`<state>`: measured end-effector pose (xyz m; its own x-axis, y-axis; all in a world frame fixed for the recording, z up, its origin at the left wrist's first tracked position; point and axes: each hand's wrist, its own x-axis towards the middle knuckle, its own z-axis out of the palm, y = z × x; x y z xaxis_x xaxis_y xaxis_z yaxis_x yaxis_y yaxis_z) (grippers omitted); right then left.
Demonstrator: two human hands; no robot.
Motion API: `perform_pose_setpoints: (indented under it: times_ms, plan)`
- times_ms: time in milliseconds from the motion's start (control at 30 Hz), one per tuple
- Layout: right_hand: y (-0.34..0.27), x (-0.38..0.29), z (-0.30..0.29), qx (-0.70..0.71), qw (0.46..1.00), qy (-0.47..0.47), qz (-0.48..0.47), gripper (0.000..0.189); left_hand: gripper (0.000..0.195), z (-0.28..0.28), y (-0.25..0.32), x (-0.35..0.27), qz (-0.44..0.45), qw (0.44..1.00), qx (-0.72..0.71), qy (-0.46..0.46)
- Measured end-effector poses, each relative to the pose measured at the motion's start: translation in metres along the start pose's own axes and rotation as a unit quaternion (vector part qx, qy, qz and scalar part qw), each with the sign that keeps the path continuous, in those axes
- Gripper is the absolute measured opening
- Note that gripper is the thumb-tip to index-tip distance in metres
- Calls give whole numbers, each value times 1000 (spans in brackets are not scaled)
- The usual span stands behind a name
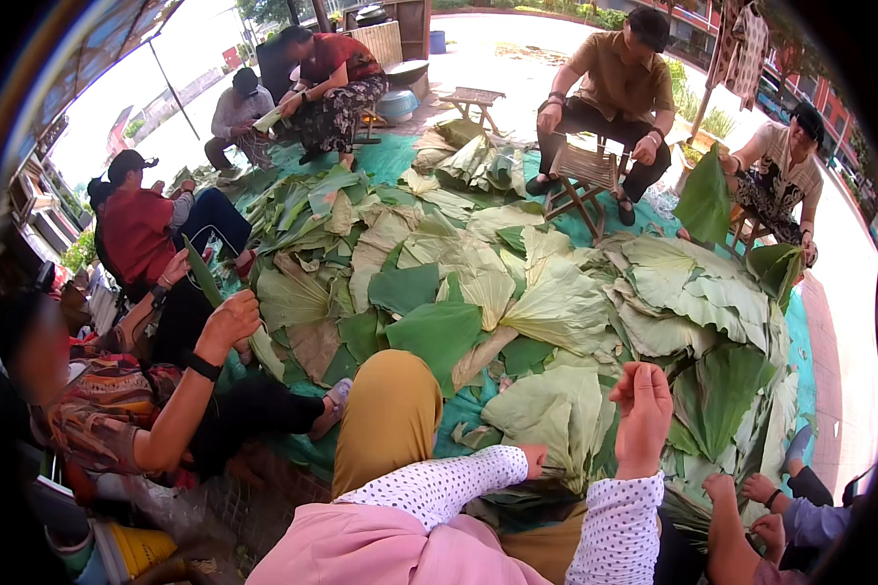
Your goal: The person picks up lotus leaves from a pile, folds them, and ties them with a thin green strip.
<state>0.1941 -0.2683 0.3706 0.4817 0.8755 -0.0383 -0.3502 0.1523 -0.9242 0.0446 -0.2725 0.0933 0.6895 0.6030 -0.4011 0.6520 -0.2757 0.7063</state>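
My left hand [535, 461] is low in front of me, partly hidden by its white polka-dot sleeve. It is by the gathered base of a pale green lotus leaf [549, 413], and whether its fingers grip anything does not show. To the right, my right hand [642, 413] is raised with thumb and fingertips pinched together. No object is visible in that pinch. Behind it lies a darker folded lotus leaf [724, 398]. Beyond my knee [388, 409] spreads a large heap of lotus leaves [439, 252], some fresh green, others pale and drying.
A green ground sheet [388, 157] lies under the heap. Several people sit around it. At left, a person's hand [230, 318] is raised beside a leaf. Hands [761, 488] of others are close at lower right. A folding stool [585, 172] stands across the heap, a yellow container [139, 548] at lower left.
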Motion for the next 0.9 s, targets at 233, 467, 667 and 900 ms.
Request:
perform_pose_setpoints:
  times_ms: [233, 467, 667, 900]
  plan:
    - [23, -4, -5, -141, 986, -86, 11, 20, 23, -39, -16, -12, 9, 996, 84, -39]
    - [77, -38, -23, -403, 896, -186, -31, 18, 23, -71, 2, -62, -5, 993, 13, 113]
    - [131, -111, -8, -514, 796, -319, -3, 37, 36, -77, -28, -104, -30, 995, -61, 67]
    - [163, -150, -16, -572, 763, -300, -1, 22, 31, -62, -31, -119, -109, 949, -296, -9]
